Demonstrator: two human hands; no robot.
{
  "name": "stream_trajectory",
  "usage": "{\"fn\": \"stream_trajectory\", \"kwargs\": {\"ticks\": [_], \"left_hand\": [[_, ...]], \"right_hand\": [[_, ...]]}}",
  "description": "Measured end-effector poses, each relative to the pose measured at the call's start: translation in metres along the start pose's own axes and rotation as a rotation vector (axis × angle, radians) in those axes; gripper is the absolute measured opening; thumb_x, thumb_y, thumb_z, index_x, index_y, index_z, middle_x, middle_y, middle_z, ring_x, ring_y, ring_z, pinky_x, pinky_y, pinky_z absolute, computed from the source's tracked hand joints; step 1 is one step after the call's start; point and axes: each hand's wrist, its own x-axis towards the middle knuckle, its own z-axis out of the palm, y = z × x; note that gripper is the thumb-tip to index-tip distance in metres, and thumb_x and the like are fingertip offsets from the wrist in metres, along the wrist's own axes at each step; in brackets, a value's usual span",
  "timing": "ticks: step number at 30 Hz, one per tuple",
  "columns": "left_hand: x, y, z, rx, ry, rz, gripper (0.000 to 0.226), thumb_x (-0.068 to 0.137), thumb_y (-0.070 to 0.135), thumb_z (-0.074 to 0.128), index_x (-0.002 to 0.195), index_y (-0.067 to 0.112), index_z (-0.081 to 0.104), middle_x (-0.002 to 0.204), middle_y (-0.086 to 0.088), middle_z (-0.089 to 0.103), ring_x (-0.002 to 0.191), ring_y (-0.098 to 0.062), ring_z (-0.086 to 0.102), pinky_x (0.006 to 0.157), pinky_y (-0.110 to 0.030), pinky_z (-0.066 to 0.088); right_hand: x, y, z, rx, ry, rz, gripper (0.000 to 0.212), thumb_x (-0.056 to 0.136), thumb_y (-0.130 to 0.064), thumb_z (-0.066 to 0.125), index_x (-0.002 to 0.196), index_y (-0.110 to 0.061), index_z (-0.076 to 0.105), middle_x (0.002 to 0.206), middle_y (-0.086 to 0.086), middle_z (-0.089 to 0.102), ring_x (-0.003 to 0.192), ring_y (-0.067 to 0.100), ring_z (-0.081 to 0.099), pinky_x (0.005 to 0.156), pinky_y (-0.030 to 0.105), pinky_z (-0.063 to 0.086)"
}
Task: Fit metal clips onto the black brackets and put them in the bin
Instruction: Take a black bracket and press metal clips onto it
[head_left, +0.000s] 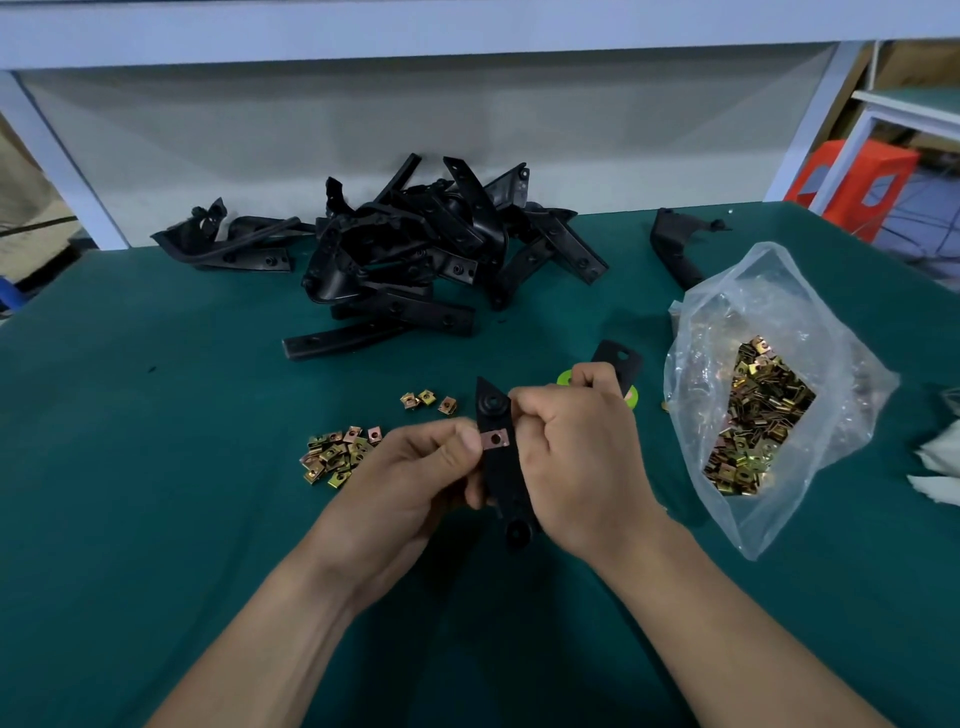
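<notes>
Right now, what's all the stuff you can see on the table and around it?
held bracket: one, black, near middle, above the table
fitted clip: one, coppery, on the held bracket
bracket pile: many, black, far middle of the table
lone bracket: one, black, far right, behind the bag
loose clips: a heap plus three apart, brassy, left of the held bracket
bag: one, clear plastic, right side
bagged clips: many, brassy, inside the bag
table: one, dark green top
orange box: one, beyond the table's right end
left hand: one, pinches the held bracket beside the fitted clip
right hand: one, grips the held bracket
</notes>
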Motion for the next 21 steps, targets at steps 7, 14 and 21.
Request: {"fn": "stream_trajectory", "kwargs": {"ticks": [7,14,21], "left_hand": [[0.006,-0.004,0.017,0.18,0.321,0.034,0.027,0.09,0.017,0.071,0.069,0.004,0.059,0.07,-0.013,0.052,0.068,-0.023,0.047,0.064,-0.039,0.04],[0.009,-0.003,0.014,0.184,0.509,0.156,0.025,0.095,0.01,0.067,0.071,0.01,0.07,0.072,-0.005,0.061,0.071,-0.015,0.054,0.071,-0.028,0.045],[0.009,0.0,0.014,0.016,0.545,0.118,0.039,0.1,0.01,0.059,0.062,0.02,0.057,0.074,-0.009,0.049,0.068,-0.017,0.045,0.07,-0.032,0.038]], "right_hand": [[0.002,-0.002,0.01,-0.308,-0.034,0.004,0.032,0.081,-0.013,0.035,0.056,-0.026,0.02,0.043,-0.009,0.031,0.045,0.02,0.029,0.083,0.039,0.032],[0.009,0.014,-0.014,-0.116,0.232,0.058,0.021,0.088,-0.013,0.064,0.107,-0.016,0.07,0.117,-0.004,0.068,0.115,0.015,0.057,0.103,0.021,0.032],[0.016,0.02,-0.024,0.655,0.105,0.65,0.008,0.09,-0.03,0.076,0.088,-0.023,0.073,0.088,-0.003,0.076,0.088,0.02,0.073,0.081,0.038,0.06]]}}
